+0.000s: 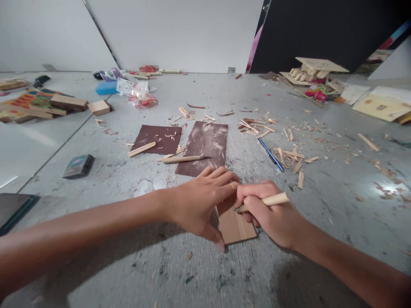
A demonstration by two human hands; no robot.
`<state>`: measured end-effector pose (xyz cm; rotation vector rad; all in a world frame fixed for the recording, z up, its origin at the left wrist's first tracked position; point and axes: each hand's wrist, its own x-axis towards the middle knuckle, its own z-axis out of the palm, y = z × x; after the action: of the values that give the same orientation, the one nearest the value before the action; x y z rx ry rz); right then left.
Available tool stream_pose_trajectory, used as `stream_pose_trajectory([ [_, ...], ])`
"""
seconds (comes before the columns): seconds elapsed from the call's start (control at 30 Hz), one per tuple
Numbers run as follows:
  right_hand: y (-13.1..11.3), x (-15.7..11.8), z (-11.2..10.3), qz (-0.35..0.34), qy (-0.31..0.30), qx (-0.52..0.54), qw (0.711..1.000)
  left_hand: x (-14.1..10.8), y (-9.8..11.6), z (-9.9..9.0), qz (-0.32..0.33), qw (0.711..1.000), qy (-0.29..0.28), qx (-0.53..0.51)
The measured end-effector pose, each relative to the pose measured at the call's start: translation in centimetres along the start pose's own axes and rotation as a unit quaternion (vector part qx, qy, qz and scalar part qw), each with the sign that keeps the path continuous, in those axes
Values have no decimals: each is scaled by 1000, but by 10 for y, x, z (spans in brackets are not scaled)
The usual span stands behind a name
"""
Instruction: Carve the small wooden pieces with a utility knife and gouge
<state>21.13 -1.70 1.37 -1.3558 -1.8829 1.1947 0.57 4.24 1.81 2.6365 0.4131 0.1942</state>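
A small flat wooden board [237, 226] lies on the grey table in front of me. My left hand [201, 201] grips it, thumb at the near left corner and fingers over its far end. My right hand [272, 214] is closed around a carving tool with a pale wooden handle [276, 199]. The tool's dark metal end points left, low over the board; whether it touches the wood I cannot tell. The far part of the board is hidden under my fingers. Beyond my left hand, a second wooden-handled tool [183, 159] rests across a brown sandpaper sheet [208, 139].
Another sandpaper sheet [162, 136] carries shavings and a wood strip [142, 149]. A blue pen [270, 155] lies among wood shavings [289, 155] on the right. To the left are a dark box-shaped object [78, 166] and wood blocks [99, 107]. White panels [180, 34] stand behind.
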Motion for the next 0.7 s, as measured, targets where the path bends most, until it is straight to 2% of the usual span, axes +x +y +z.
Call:
stream_pose_trajectory([
  [0.17, 3, -3, 0, -12, 3, -17, 1000, 5, -11, 2, 14, 1000, 11, -23],
  [0.33, 1, -3, 1, -17, 15, -51, 998, -2, -13, 6, 12, 999, 40, -2],
  [0.5, 1, -4, -1, -10, 5, -56, 998, -4, -11, 4, 12, 999, 40, 17],
  [0.7, 4, -5, -3, 12, -11, -9, 1000, -5, -11, 5, 11, 999, 38, 18],
])
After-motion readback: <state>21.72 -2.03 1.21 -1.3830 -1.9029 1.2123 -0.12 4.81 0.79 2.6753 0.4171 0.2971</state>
